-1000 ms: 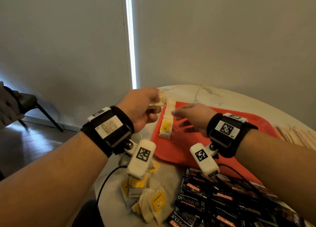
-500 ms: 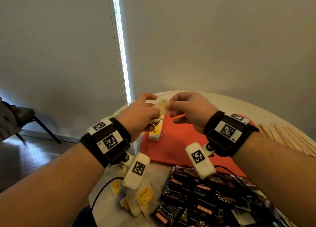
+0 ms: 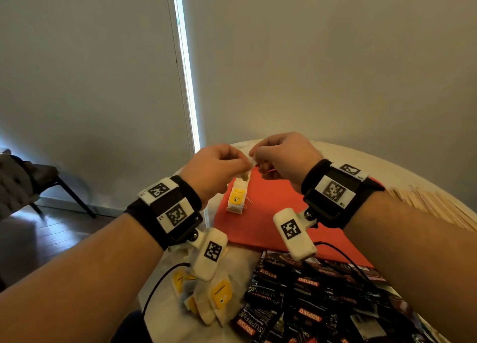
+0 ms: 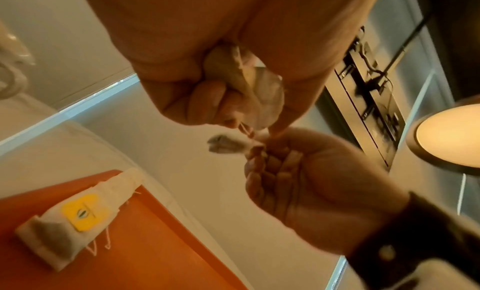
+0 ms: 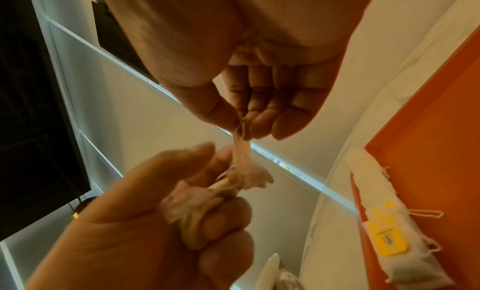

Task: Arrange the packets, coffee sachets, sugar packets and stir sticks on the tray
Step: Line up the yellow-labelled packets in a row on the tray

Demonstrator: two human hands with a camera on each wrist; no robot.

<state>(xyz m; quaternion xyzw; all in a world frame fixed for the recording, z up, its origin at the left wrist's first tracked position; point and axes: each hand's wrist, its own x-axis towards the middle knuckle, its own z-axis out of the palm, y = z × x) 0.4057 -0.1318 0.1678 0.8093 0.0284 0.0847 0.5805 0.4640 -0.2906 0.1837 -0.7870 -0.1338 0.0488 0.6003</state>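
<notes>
Raised since a second ago, when they were apart over the tray, your two hands now meet above its far left corner, working one crumpled, translucent paper tea bag point(image 4: 255, 93) between them. Your left hand point(image 3: 215, 168) bunches the soft, creased bulk of it in curled fingers; your right hand point(image 3: 282, 156) pinches a twisted tail of the same paper between thumb and fingertips point(image 5: 255, 125), the strip stretched taut between the two grips.

Below, one flat, matte orange-red plastic tray point(image 3: 273, 213) lies on the round pale marble-patterned table point(image 3: 387, 167). A single row of white, pillow-shaped tea bags point(image 3: 236, 199), overlapped so closely that their number cannot be told, lies along the tray's left edge; one square yellow tag shows on it, with loops of thin string beside it.

Off the tray, near you, a loose heap of white tea bags with yellow tags point(image 3: 206, 298) rests on the table's left, at least three tags showing. Just right of it, glossy black coffee sachets with red lettering point(image 3: 304, 298) lie in an overlapping pile too jumbled to count. At the table's right edge, thin pale wooden stir sticks point(image 3: 426, 205) lie fanned side by side.
</notes>
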